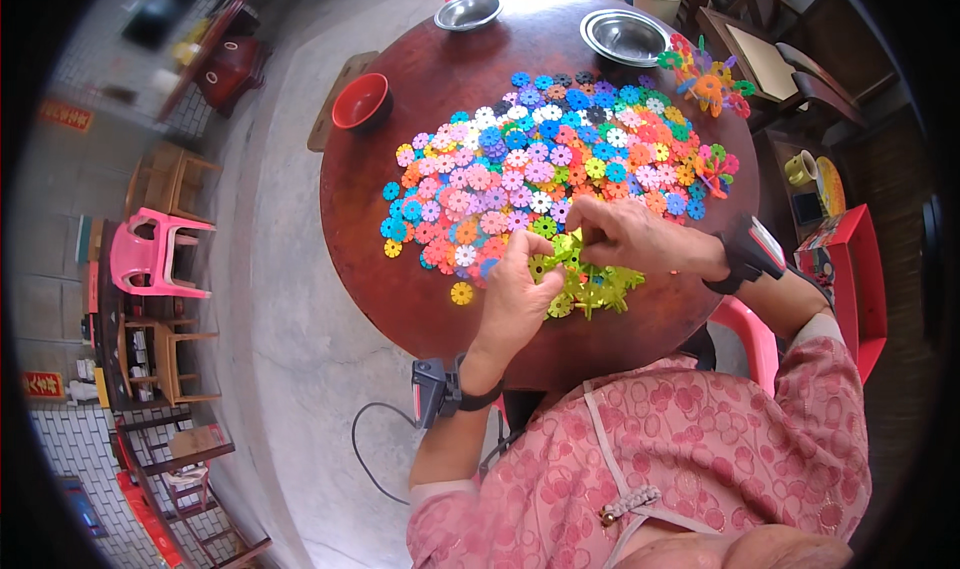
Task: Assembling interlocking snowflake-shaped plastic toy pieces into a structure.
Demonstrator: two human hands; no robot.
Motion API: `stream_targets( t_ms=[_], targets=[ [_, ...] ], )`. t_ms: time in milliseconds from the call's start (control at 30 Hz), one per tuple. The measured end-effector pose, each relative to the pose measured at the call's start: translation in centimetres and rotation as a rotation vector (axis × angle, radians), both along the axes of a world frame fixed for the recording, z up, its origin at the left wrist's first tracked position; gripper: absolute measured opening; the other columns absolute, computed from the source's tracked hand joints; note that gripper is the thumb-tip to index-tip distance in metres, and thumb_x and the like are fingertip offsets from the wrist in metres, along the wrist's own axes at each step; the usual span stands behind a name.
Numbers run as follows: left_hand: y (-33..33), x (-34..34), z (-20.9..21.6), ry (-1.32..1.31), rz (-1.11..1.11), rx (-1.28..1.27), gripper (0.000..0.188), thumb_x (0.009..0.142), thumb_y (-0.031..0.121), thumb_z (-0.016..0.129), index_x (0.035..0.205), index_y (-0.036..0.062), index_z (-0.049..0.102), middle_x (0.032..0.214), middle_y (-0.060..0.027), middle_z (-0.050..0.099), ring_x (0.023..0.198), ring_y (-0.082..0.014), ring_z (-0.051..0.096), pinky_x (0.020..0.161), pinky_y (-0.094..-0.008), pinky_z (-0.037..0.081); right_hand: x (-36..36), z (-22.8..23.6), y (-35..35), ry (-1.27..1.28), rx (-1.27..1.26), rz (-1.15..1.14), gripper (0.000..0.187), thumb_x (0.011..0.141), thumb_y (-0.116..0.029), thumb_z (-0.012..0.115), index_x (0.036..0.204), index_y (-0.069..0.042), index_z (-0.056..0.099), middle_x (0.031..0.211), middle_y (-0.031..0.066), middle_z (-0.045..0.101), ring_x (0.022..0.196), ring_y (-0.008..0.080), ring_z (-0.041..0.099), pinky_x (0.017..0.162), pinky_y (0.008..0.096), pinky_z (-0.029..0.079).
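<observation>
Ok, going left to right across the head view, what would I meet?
Leftmost pink plastic chair, round red bowl, single silver metal bowl, lime-green cluster of flower-shaped plastic pieces, upper multicoloured spiky plastic cluster, red rectangular box.

At the near side of the round red-brown desk (362, 204), the left hand (512, 294) pinches the edge of a yellow-green cluster (602, 287) of flower-shaped pieces; the right hand (640, 237) curls over its far side, fingertips partly hidden. Beyond spreads a multicoloured pile (513, 181). Farther off stand a red bowl (362, 103) at left and 2 metal bowls (468, 12), with 1 spiky assembled bunch (709, 91) far right.
</observation>
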State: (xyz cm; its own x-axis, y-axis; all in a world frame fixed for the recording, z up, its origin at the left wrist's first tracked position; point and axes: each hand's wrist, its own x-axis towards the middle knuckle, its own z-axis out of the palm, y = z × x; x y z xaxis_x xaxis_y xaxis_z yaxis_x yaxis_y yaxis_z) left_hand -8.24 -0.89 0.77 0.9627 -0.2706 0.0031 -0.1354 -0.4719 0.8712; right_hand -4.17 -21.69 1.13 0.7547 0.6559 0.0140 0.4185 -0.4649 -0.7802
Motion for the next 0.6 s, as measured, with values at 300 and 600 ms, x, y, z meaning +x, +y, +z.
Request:
stream_targets(
  t_ms=[300, 600],
  targets=[
    [0.5, -1.6, -1.4, 0.115, 0.057, -0.293, 0.026, 0.080, 0.008, 0.064, 0.102, 0.0010, 0.051, 0.092, -0.0065, 0.059, 0.079, -0.0108, 0.054, 0.070, -0.0271, 0.046, 1.3, -1.5, -0.3, -0.273, 0.160, -0.165, 0.032, 0.094, -0.031, 0.054, 0.106, -0.002, 0.056, 0.098, 0.0175, 0.058, 0.091, 0.0331, 0.058, 0.078, 0.0416, 0.046],
    [-1.4, -6.1, 1.4, 0.104, -0.130, -0.264, 0.031, 0.086, 0.004, 0.060, 0.112, 0.0013, 0.044, 0.095, -0.0051, 0.057, 0.064, -0.0059, 0.052, 0.053, -0.0209, 0.044, -7.3, 4.6, -0.2, -0.562, -0.116, 0.035, 0.027, 0.081, -0.029, 0.066, 0.092, -0.006, 0.056, 0.087, 0.0104, 0.057, 0.076, 0.0298, 0.059, 0.067, 0.0399, 0.048]
  ],
)
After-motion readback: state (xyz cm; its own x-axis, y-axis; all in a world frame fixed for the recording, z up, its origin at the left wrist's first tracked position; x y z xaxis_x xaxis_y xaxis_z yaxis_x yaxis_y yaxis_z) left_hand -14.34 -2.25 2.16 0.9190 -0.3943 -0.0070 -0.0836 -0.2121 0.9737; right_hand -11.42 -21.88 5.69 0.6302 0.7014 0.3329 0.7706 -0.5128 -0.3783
